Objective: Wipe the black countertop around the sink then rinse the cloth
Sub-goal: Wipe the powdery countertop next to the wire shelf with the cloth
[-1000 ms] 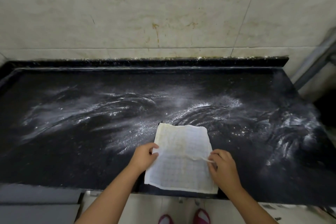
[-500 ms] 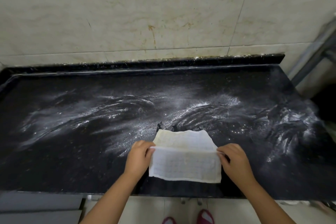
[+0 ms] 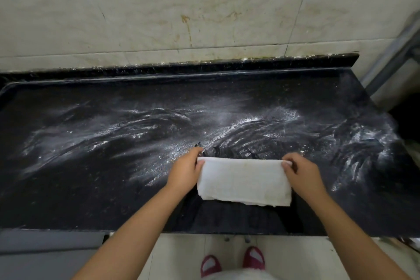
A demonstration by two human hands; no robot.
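A white cloth [image 3: 244, 180], folded in half into a wide rectangle, lies on the black countertop [image 3: 91, 188] near its front edge. My left hand [image 3: 185, 171] pinches the cloth's upper left corner. My right hand [image 3: 301, 173] pinches its upper right corner. White powder [image 3: 227, 129] is smeared in streaks across the middle and right of the countertop. No sink is in view.
A stained tiled wall [image 3: 181, 11] rises behind the counter's raised back lip [image 3: 181, 67]. A grey metal pipe [image 3: 393, 52] slants past the counter's right end. The floor and my red slippers [image 3: 231, 261] show below the front edge.
Both hands folded the cloth's near half forward over the far half. It went from a spread sheet to a folded rectangle, and the hands now sit at its far corners.
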